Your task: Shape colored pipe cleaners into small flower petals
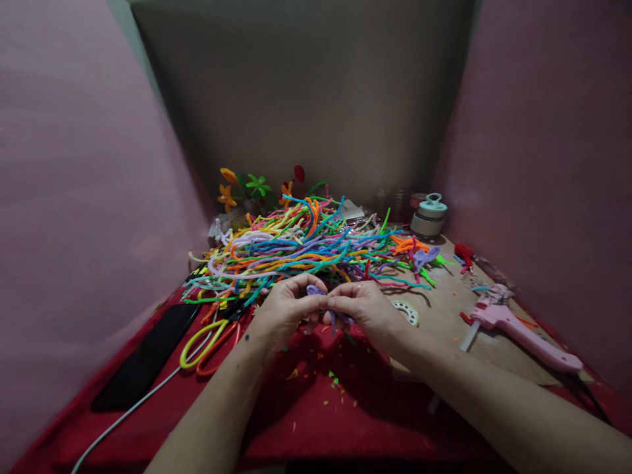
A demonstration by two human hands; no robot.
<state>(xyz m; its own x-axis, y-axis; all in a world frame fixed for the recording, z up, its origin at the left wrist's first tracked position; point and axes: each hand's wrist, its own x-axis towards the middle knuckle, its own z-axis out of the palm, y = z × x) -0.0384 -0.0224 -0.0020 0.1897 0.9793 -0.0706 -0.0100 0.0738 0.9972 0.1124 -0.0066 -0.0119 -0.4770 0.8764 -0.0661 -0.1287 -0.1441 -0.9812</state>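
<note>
Between my two hands is a purple pipe cleaner (pixel 316 290), bent into a small loop with loose ends hanging below. My left hand (pixel 291 303) is closed, pinching it between thumb and fingers. From the other side my right hand (pixel 363 304) pinches the same piece, its fingertips touching or nearly touching the left ones. Part of the purple piece is hidden behind the fingers. Just beyond my hands lies a large heap of pipe cleaners (pixel 291 253) in many colours.
Scissors (pixel 205 345) with yellow and red handles, a black phone (pixel 148 355) and a white cable (pixel 128 403) lie left. Right are cardboard (pixel 442 309), a white ring with holes (pixel 409 313), a pink glue gun (pixel 523 336) and a lidded jar (pixel 428 217). Pipe-cleaner flowers (pixel 257 185) stand behind.
</note>
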